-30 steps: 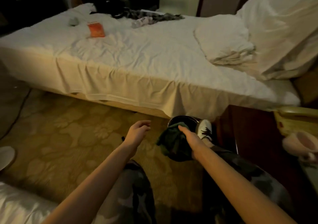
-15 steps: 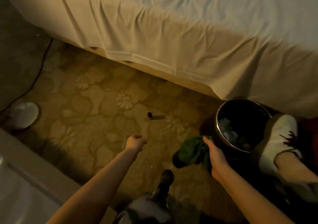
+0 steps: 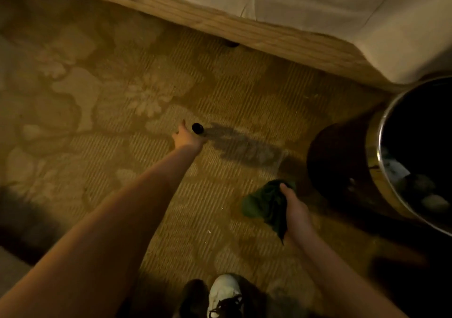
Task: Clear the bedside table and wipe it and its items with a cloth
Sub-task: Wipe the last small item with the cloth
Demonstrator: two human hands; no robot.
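A clear plastic bottle (image 3: 247, 147) with a black cap (image 3: 197, 128) lies on its side on the patterned carpet. My left hand (image 3: 187, 138) stretches down to its cap end, thumb spread, fingers against the neck; a closed grip does not show. My right hand (image 3: 297, 212) hangs lower right and grips a bunched dark green cloth (image 3: 264, 202), a little above the carpet and near the bottle's base. The bedside table is out of view.
A round metal-rimmed waste bin (image 3: 381, 134) with rubbish inside stands at the right edge. The bed's wooden base (image 3: 244, 31) and hanging white sheet (image 3: 342, 4) cross the top. My white shoe (image 3: 223, 293) shows at the bottom.
My view dropped from the bed to the floor. My left hand reached forward and down to the bottle's cap end. My right hand kept the cloth and stayed beside the bin.
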